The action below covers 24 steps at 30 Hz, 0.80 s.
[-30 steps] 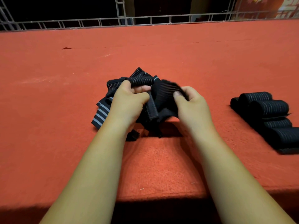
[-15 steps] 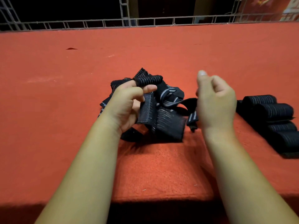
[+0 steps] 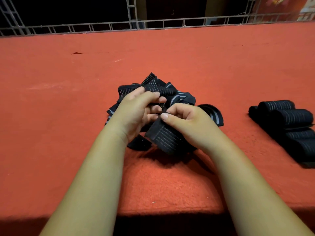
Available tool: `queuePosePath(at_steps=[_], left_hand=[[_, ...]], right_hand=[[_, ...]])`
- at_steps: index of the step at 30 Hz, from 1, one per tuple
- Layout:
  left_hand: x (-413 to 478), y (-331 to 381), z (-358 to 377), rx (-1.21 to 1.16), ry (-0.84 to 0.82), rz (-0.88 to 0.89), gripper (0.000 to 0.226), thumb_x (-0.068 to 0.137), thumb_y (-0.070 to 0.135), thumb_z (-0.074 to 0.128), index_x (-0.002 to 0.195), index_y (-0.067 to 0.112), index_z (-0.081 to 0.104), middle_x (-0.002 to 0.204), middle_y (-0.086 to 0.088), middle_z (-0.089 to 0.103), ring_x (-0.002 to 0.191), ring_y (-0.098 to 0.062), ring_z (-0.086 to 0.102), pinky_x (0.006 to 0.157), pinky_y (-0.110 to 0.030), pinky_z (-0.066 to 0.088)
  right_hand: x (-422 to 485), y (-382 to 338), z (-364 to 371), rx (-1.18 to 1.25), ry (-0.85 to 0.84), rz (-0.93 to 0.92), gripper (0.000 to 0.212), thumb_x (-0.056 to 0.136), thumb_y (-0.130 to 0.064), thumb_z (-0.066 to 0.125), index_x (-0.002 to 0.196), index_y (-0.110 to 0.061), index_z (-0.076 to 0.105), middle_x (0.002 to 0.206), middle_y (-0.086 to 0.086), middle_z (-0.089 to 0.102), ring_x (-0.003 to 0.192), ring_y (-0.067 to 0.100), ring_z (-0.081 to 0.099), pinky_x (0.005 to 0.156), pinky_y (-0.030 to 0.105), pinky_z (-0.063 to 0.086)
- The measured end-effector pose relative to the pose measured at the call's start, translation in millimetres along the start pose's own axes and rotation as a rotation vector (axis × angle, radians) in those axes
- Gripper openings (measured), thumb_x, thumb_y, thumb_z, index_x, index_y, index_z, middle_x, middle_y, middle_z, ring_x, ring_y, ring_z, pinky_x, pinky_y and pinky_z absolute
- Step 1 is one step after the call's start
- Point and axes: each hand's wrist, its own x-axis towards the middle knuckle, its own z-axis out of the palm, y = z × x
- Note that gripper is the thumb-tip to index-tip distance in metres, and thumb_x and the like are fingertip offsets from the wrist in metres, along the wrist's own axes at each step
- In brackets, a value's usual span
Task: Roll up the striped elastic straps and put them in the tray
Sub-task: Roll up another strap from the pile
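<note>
Left hand (image 3: 134, 113) and right hand (image 3: 189, 123) both pinched one strap (image 3: 163, 137) above the pile (image 3: 180, 97); rolling stage, we judged. Next would need tight, even turns; finished rolls (image 3: 288, 116) lay well right.

Red felt table (image 3: 68, 116); metal lattice railing (image 3: 102, 28) behind, darkness beyond.
</note>
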Motion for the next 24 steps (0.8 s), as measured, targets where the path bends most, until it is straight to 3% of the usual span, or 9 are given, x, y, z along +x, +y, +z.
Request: queuePosePath(at_steps=[2, 4, 7, 9, 12, 17, 20, 22, 24], left_hand=[[1, -4, -2, 0.067, 0.032, 0.029, 0.007, 0.103, 0.020, 0.068, 0.097, 0.020, 0.071, 0.096, -0.005, 0.078, 0.081, -0.020, 0.069, 0.070, -0.033, 0.055], [-3, -5, -3, 0.079, 0.029, 0.020, 0.011, 0.102, 0.028, 0.071, 0.100, 0.019, 0.077, 0.098, -0.008, 0.081, 0.086, -0.026, 0.077, 0.071, -0.037, 0.061], [-5, -7, -5, 0.160, 0.015, 0.044, 0.012, 0.102, 0.029, 0.072, 0.097, 0.021, 0.079, 0.102, -0.010, 0.082, 0.091, -0.028, 0.079, 0.081, -0.044, 0.064], [-4, -9, -6, 0.280, -0.013, 0.074, 0.008, 0.103, 0.026, 0.071, 0.097, 0.022, 0.077, 0.095, -0.001, 0.080, 0.084, -0.018, 0.075, 0.078, -0.039, 0.062], [-5, -10, -8, 0.336, -0.099, 0.053, 0.005, 0.104, 0.021, 0.071, 0.103, 0.022, 0.076, 0.092, 0.005, 0.076, 0.081, -0.013, 0.072, 0.079, -0.040, 0.063], [-4, -12, -23, 0.417, -0.213, 0.047, 0.013, 0.103, 0.015, 0.072, 0.113, 0.023, 0.077, 0.112, -0.001, 0.081, 0.104, -0.022, 0.078, 0.098, -0.050, 0.062], [-4, -14, -24, 0.447, -0.257, 0.028, 0.019, 0.105, 0.014, 0.069, 0.121, 0.023, 0.074, 0.117, -0.001, 0.082, 0.111, -0.022, 0.078, 0.098, -0.044, 0.061], [-4, -15, -23, 0.467, -0.282, 0.021, 0.019, 0.108, 0.014, 0.065, 0.121, 0.025, 0.072, 0.114, 0.002, 0.082, 0.107, -0.018, 0.079, 0.094, -0.037, 0.061], [-4, -16, -22, 0.505, -0.309, 0.014, 0.018, 0.109, 0.019, 0.064, 0.123, 0.027, 0.071, 0.115, 0.004, 0.082, 0.107, -0.016, 0.078, 0.095, -0.039, 0.060]], right_hand=[[1, 0, -6, 0.126, 0.088, -0.043, 0.020, 0.105, -0.030, 0.068, 0.092, -0.015, 0.070, 0.084, -0.002, 0.066, 0.079, 0.010, 0.057, 0.072, 0.034, 0.044], [3, -1, -11, 0.431, 0.206, -0.009, 0.020, 0.110, -0.028, 0.060, 0.094, -0.018, 0.068, 0.092, 0.005, 0.070, 0.083, 0.016, 0.063, 0.075, 0.036, 0.050], [6, -5, -13, 0.757, 0.259, 0.090, 0.022, 0.115, -0.027, 0.048, 0.109, -0.011, 0.062, 0.096, 0.017, 0.071, 0.073, 0.025, 0.068, 0.074, 0.041, 0.061], [7, -6, -11, 0.738, 0.214, 0.151, 0.025, 0.116, -0.031, 0.044, 0.121, -0.011, 0.058, 0.094, 0.015, 0.073, 0.065, 0.022, 0.068, 0.061, 0.039, 0.063], [7, -5, -5, 0.725, 0.140, 0.202, 0.027, 0.117, -0.031, 0.042, 0.125, -0.012, 0.058, 0.096, 0.010, 0.077, 0.066, 0.022, 0.070, 0.055, 0.033, 0.060], [9, -3, -6, 0.762, 0.155, 0.206, 0.017, 0.115, -0.028, 0.049, 0.119, -0.015, 0.059, 0.090, 0.008, 0.075, 0.062, 0.017, 0.067, 0.054, 0.032, 0.059], [9, -3, -9, 0.761, 0.137, 0.182, 0.019, 0.115, -0.028, 0.049, 0.107, -0.016, 0.061, 0.089, 0.006, 0.076, 0.067, 0.016, 0.070, 0.056, 0.032, 0.059], [8, -2, -9, 0.763, 0.096, 0.201, 0.020, 0.114, -0.032, 0.050, 0.113, -0.017, 0.063, 0.100, 0.008, 0.076, 0.071, 0.016, 0.071, 0.057, 0.032, 0.058], [8, -1, -9, 0.749, 0.048, 0.235, 0.021, 0.113, -0.035, 0.051, 0.120, -0.019, 0.063, 0.108, 0.012, 0.072, 0.076, 0.020, 0.068, 0.056, 0.032, 0.053]])
